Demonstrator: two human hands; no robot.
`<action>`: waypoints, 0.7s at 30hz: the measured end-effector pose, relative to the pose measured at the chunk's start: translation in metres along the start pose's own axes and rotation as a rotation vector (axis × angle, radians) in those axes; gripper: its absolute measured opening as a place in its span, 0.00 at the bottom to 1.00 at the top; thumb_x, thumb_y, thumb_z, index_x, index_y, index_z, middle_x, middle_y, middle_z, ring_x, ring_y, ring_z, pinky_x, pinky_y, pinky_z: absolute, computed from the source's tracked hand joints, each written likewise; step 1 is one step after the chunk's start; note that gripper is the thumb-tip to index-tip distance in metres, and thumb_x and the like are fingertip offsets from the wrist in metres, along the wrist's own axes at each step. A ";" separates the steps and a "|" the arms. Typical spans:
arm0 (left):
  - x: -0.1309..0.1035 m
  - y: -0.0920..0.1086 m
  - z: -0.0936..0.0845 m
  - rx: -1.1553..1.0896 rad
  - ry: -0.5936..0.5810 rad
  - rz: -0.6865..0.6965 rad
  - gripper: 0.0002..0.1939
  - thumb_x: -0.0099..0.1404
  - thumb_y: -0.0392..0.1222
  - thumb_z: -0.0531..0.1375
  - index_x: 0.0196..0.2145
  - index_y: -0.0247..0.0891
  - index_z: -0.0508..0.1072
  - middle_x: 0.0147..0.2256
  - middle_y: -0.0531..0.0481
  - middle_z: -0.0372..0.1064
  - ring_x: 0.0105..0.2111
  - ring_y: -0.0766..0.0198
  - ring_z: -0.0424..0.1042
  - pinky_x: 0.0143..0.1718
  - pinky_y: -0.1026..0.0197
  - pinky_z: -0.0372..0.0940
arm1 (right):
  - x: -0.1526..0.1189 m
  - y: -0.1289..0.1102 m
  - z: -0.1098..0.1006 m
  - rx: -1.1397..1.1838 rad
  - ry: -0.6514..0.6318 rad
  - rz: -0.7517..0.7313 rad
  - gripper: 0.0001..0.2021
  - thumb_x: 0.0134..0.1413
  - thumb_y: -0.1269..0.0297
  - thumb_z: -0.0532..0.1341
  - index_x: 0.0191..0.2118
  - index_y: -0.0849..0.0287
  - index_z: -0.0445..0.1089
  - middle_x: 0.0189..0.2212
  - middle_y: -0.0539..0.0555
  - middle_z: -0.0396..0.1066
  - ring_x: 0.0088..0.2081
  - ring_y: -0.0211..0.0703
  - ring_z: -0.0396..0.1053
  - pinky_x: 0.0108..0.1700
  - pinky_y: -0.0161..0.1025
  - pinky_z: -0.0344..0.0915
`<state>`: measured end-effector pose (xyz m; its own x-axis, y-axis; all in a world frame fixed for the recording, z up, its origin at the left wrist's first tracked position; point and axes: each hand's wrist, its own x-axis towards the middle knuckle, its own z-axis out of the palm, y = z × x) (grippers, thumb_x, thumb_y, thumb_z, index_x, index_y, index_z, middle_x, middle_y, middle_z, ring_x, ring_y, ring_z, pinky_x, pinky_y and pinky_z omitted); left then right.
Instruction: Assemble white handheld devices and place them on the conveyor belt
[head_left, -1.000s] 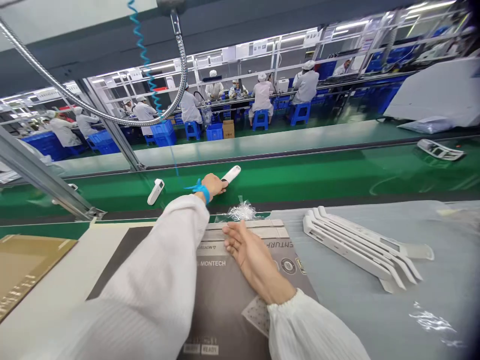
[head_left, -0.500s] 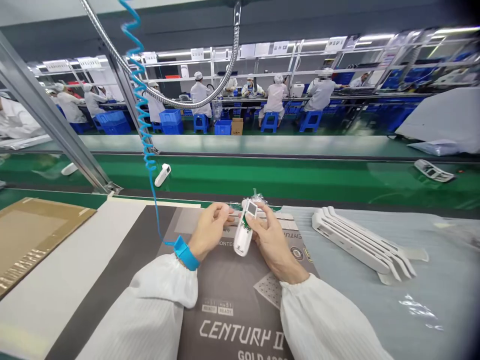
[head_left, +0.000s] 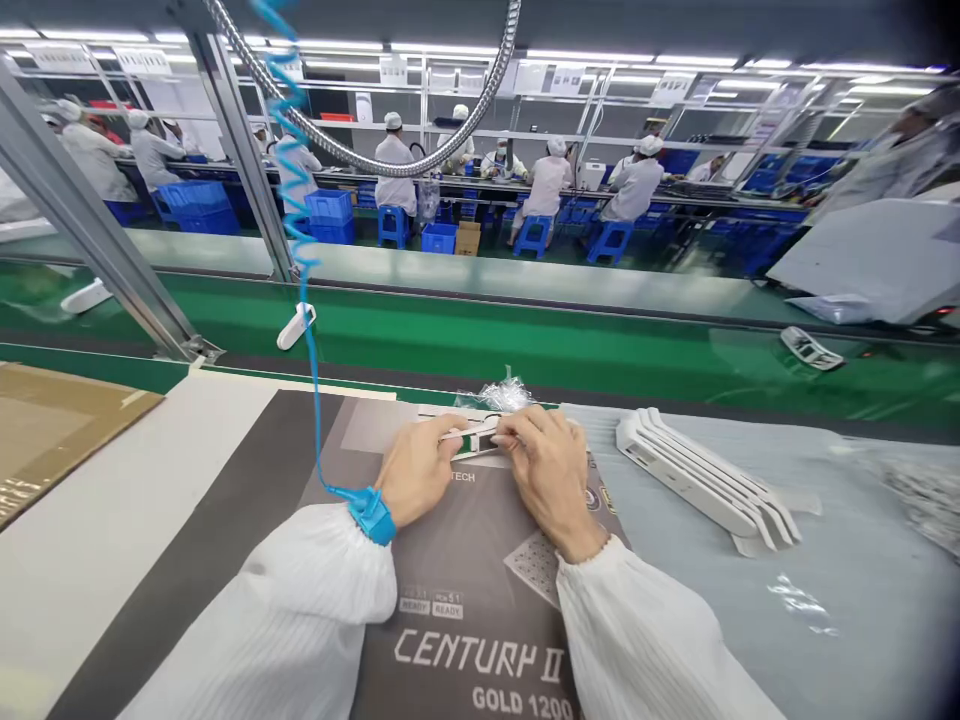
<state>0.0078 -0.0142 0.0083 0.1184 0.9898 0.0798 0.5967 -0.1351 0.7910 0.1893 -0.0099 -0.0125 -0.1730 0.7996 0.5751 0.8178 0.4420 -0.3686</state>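
A white handheld device [head_left: 474, 444] with a green circuit board and a small dark screen lies crosswise between my hands, low over a dark printed box panel [head_left: 465, 560]. My left hand [head_left: 418, 470] pinches its left end between thumb and fingers. At the other end, beside the screen, the closed fingers of my right hand [head_left: 546, 468] grip it and hide part of it. A blue wrist strap [head_left: 370, 514] with a coiled cord [head_left: 296, 190] is round my left wrist. Crumpled clear plastic [head_left: 507, 392] sits just behind the device.
Several white curved housings [head_left: 705, 478] are stacked on the grey sheet [head_left: 675, 630] at right. Past the bench runs a green belt [head_left: 450, 345] carrying white parts, among them one device [head_left: 297, 326]. A metal post [head_left: 112, 190] stands at left. Co-workers sit in the background.
The device has turned from upright to lying crosswise. My left hand, formerly beside it, now grips its end. My right hand has moved over its screen end. The belt parts appear farther left.
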 end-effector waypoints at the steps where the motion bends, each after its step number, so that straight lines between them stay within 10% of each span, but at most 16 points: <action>1: 0.002 -0.002 0.000 -0.013 0.031 -0.056 0.14 0.66 0.36 0.55 0.45 0.41 0.76 0.39 0.46 0.77 0.40 0.56 0.75 0.46 0.55 0.65 | -0.001 -0.002 0.001 0.010 -0.024 -0.017 0.09 0.63 0.63 0.59 0.31 0.54 0.71 0.36 0.50 0.74 0.40 0.45 0.64 0.44 0.45 0.50; 6: 0.015 -0.016 -0.001 -0.258 0.215 -0.241 0.13 0.66 0.41 0.56 0.46 0.35 0.73 0.41 0.41 0.76 0.28 0.62 0.74 0.33 0.60 0.66 | 0.013 0.010 0.011 0.175 -0.014 0.191 0.09 0.66 0.61 0.52 0.35 0.56 0.65 0.35 0.52 0.72 0.38 0.44 0.65 0.44 0.43 0.54; 12: 0.014 -0.010 -0.007 -0.583 0.220 -0.270 0.24 0.59 0.51 0.62 0.48 0.32 0.72 0.39 0.43 0.76 0.31 0.61 0.74 0.34 0.61 0.65 | 0.043 0.051 0.013 -0.302 -0.118 0.411 0.05 0.60 0.63 0.58 0.36 0.57 0.70 0.42 0.58 0.70 0.47 0.52 0.62 0.43 0.45 0.51; 21: 0.010 -0.005 -0.012 -0.561 0.209 -0.256 0.26 0.51 0.61 0.66 0.38 0.36 0.76 0.27 0.51 0.69 0.29 0.61 0.67 0.30 0.62 0.58 | -0.023 0.096 -0.081 -0.775 -0.089 0.322 0.10 0.62 0.61 0.57 0.36 0.58 0.73 0.38 0.58 0.72 0.42 0.50 0.64 0.42 0.46 0.50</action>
<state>-0.0031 -0.0032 0.0123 -0.1632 0.9832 -0.0814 0.0739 0.0945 0.9928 0.3165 -0.0185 -0.0017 0.1172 0.8822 0.4561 0.9744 -0.1910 0.1190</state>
